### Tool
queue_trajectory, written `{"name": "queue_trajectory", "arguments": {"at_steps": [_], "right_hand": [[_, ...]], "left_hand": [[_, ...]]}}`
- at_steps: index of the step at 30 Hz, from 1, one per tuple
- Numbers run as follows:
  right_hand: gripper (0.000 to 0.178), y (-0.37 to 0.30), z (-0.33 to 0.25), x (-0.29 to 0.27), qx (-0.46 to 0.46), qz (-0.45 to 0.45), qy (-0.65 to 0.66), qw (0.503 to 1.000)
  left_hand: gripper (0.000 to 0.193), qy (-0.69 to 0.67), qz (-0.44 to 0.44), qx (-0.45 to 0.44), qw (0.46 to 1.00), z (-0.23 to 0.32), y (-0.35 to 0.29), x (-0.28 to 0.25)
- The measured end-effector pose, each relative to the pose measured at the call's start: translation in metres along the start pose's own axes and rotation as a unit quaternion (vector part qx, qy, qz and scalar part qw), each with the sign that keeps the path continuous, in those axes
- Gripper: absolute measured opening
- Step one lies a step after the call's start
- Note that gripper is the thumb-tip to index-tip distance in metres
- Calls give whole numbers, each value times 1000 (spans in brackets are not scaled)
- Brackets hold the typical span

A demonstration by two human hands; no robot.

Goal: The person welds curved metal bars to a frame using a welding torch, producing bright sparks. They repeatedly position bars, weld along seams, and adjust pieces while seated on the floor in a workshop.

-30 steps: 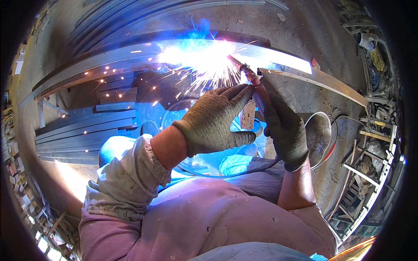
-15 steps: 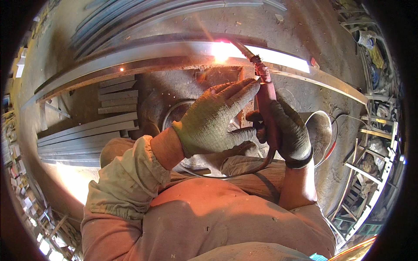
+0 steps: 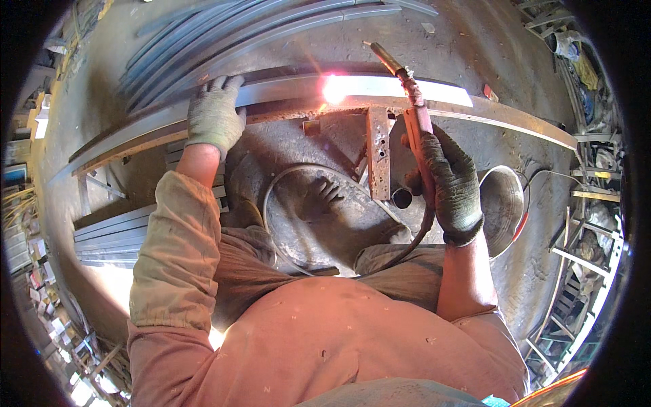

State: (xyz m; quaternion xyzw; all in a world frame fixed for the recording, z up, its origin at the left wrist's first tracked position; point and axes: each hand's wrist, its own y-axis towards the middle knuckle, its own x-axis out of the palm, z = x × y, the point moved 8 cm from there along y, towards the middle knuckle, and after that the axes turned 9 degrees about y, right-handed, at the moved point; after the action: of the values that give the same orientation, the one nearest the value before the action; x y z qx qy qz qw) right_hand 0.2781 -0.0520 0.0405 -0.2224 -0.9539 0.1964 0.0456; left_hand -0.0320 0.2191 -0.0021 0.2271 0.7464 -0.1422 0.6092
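My left hand (image 3: 215,117), in a grey-green work glove, lies over a long square metal tube (image 3: 271,91), its fingers curled across the far edge and the thumb on the near side. In my gloved right hand (image 3: 456,186) is a welding torch (image 3: 419,129) with a reddish handle, its neck and nozzle pointing up and left. The nozzle tip is apart from the tube, beyond its far edge. A bright pink-white glowing spot (image 3: 333,88) sits on the tube between my hands. The tube rests along a rusty beam (image 3: 502,121).
A rusty perforated post (image 3: 378,152) extends toward me from the beam. A cable (image 3: 274,178) loops over the floor before my legs. A bucket (image 3: 503,203) stands at right. Metal tubes lie at the far side (image 3: 203,41) and left (image 3: 115,234). Metal frames (image 3: 576,268) line the right.
My left hand has moved from beside the torch, leftward and away from me, onto the tube. The torch nozzle has lifted off the tube; the bright arc has shrunk to a glowing spot.
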Motion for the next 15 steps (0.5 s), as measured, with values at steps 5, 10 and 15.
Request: {"name": "queue_trajectory", "arguments": {"at_steps": [5,10,15], "right_hand": [[54,0,1,0,-8,9,8,1000],[55,0,2,-1,-9,3,-5,1000],[55,-1,1,0,-10,11,-20,1000]], "left_hand": [[54,-43,-23,-25,999,-12,17,14],[54,-129,-22,11,991,-24,17,13],[64,-267,-145,-15,953,-36,16,35]]}}
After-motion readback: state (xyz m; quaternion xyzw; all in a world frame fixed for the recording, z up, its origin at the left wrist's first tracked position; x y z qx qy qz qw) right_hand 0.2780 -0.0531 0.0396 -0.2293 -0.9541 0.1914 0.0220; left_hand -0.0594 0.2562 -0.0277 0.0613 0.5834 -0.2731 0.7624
